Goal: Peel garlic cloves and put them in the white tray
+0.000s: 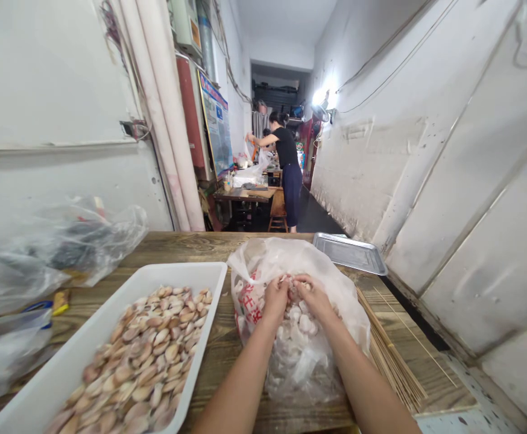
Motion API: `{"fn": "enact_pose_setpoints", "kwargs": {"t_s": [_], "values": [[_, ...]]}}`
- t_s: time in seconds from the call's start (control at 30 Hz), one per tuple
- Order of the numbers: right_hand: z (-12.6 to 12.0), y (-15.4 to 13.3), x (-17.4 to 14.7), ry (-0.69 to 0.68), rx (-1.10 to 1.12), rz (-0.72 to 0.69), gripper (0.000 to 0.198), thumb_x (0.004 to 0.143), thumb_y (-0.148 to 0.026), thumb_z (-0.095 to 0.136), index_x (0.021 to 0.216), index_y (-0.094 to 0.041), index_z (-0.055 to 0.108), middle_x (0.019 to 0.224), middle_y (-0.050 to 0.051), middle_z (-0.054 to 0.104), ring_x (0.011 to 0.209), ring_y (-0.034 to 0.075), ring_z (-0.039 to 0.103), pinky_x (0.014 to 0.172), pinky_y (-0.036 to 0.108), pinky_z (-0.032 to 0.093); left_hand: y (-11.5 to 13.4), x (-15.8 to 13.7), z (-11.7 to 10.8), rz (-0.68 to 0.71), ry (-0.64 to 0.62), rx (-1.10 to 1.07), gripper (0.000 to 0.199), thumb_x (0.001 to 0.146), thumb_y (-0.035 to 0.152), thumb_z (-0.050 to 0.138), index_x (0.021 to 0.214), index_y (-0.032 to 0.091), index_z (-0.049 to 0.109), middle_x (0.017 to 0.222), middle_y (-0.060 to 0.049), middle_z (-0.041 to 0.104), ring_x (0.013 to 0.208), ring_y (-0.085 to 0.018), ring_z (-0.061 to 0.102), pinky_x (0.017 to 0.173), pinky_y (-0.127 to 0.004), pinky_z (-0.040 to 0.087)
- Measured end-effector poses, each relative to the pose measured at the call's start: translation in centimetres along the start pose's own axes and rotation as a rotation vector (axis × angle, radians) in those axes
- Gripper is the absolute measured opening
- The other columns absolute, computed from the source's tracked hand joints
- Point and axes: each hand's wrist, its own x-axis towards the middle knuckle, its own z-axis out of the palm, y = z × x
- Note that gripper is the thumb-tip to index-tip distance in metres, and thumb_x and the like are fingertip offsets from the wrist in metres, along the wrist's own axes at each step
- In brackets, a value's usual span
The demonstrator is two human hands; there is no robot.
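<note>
In the middle of the wooden table lies an open white plastic bag [345,301] with red printing, full of garlic [306,322] and loose papery skins. Over its mouth my left hand [276,295] and my right hand [312,294] come close together. Fingers of both are closed round a garlic bulb [292,289], which they partly hide. Left of the bag stands a white plastic tub [155,271] holding a heap of unpeeled garlic cloves [150,361].
Bamboo skewers [392,355] lie right of the bag, and a metal tray [351,253] sits behind it. Clear plastic bags [64,247] and a yellow object [61,301] are at the left. Farther back a person [286,157] stands beside another table [245,194].
</note>
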Motion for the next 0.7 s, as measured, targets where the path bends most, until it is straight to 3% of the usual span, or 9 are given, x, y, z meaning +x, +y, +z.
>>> {"fn": "enact_pose_setpoints", "kwargs": {"t_s": [0.07, 0.13, 0.2, 0.4, 0.57, 0.7], "values": [[0.09, -0.02, 0.01, -0.016, -0.132, -0.121, 0.025, 0.077, -0.033, 0.053, 0.095, -0.022, 0.065, 0.096, 0.005, 0.064, 0.091, 0.018, 0.059, 0.084, 0.032, 0.044, -0.16, 0.18, -0.24, 0.073, 0.068, 0.167, 0.031, 0.078, 0.033, 0.043, 0.095, 0.015, 0.061, 0.081, -0.007, 0.066, 0.071, -0.017, 0.060, 0.066, -0.029, 0.046], [0.23, 0.02, 0.02, -0.034, -0.253, -0.185, 0.024, 0.077, -0.025, 0.052, 0.096, -0.023, 0.066, 0.099, 0.005, 0.064, 0.093, 0.018, 0.058, 0.087, 0.033, 0.043, -0.21, 0.28, -0.43, 0.139, 0.100, 0.292, 0.032, 0.079, 0.029, 0.041, 0.097, 0.015, 0.063, 0.099, -0.011, 0.066, 0.093, -0.020, 0.059, 0.084, -0.033, 0.043], [0.39, 0.04, -0.05, -0.047, -0.331, -0.199, 0.026, 0.077, -0.021, 0.052, 0.099, -0.024, 0.065, 0.099, 0.005, 0.064, 0.093, 0.018, 0.058, 0.086, 0.034, 0.043, -0.19, 0.30, -0.48, 0.153, 0.091, 0.328, 0.033, 0.080, 0.027, 0.039, 0.100, 0.014, 0.063, 0.105, -0.012, 0.064, 0.101, -0.021, 0.057, 0.091, -0.034, 0.039], [0.81, 0.03, -0.63, 0.010, -0.424, -0.182, 0.028, 0.083, -0.025, 0.046, 0.107, -0.026, 0.060, 0.107, 0.005, 0.062, 0.099, 0.019, 0.057, 0.087, 0.034, 0.044, 0.03, 0.05, -0.12, 0.188, 0.062, 0.241, 0.034, 0.083, 0.036, 0.039, 0.096, 0.016, 0.063, 0.095, -0.009, 0.067, 0.088, -0.019, 0.061, 0.082, -0.032, 0.044], [0.57, 0.02, -0.49, 0.083, -0.296, 0.019, 0.028, 0.085, -0.037, 0.043, 0.105, -0.029, 0.060, 0.104, 0.002, 0.064, 0.099, 0.019, 0.058, 0.084, 0.034, 0.045, 0.11, -0.06, 0.05, 0.216, 0.012, 0.161, 0.037, 0.083, 0.043, 0.040, 0.096, 0.018, 0.063, 0.097, -0.009, 0.067, 0.089, -0.019, 0.060, 0.079, -0.030, 0.045], [0.17, 0.22, -0.11, 0.087, -0.178, 0.056, 0.027, 0.082, -0.042, 0.045, 0.098, -0.027, 0.061, 0.091, 0.002, 0.066, 0.091, 0.019, 0.060, 0.076, 0.031, 0.046, 0.20, -0.14, 0.18, 0.191, -0.005, 0.111, 0.041, 0.083, 0.048, 0.038, 0.092, 0.017, 0.064, 0.091, -0.009, 0.068, 0.085, -0.019, 0.062, 0.076, -0.030, 0.047]]}}
